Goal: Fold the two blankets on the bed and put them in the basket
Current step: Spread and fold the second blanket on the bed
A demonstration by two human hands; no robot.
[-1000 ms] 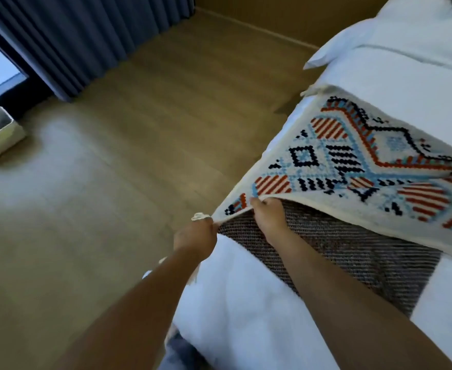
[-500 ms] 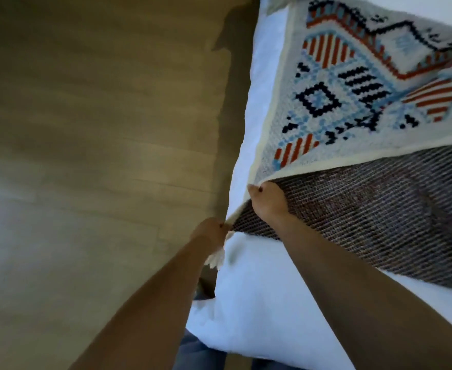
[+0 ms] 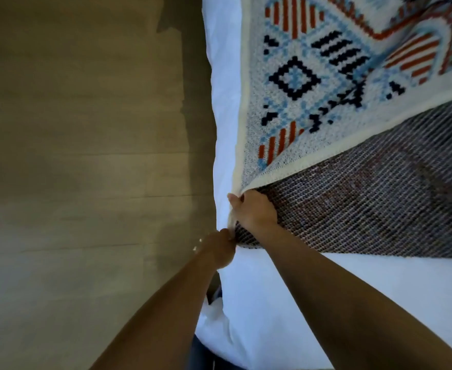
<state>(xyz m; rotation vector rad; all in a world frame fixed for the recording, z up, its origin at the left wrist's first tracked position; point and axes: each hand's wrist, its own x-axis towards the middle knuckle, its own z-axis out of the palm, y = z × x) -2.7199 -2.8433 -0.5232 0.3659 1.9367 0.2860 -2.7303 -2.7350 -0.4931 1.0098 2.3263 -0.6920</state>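
Left hand (image 3: 220, 249) and right hand (image 3: 254, 209) pinched corners of the blue-and-orange knit blanket (image 3: 312, 89), now drawn to the white bed's (image 3: 352, 289) edge. Fold appeared aligned.

The patterned blanket (image 3: 312, 76) on the right is knitted cloth, matt and nubbly. Its stitches show as small blocks of orange, navy and pale blue, and it has a thicker cream edge. The dark cloth (image 3: 366, 209) nearer to me is coarser and rough, flecked grey and brown in slanting rows. The white bedding (image 3: 339, 295) is smooth, fine cloth, softly creased. The floor (image 3: 86, 156) to the left looks like wood plank, smooth with a dull sheen.
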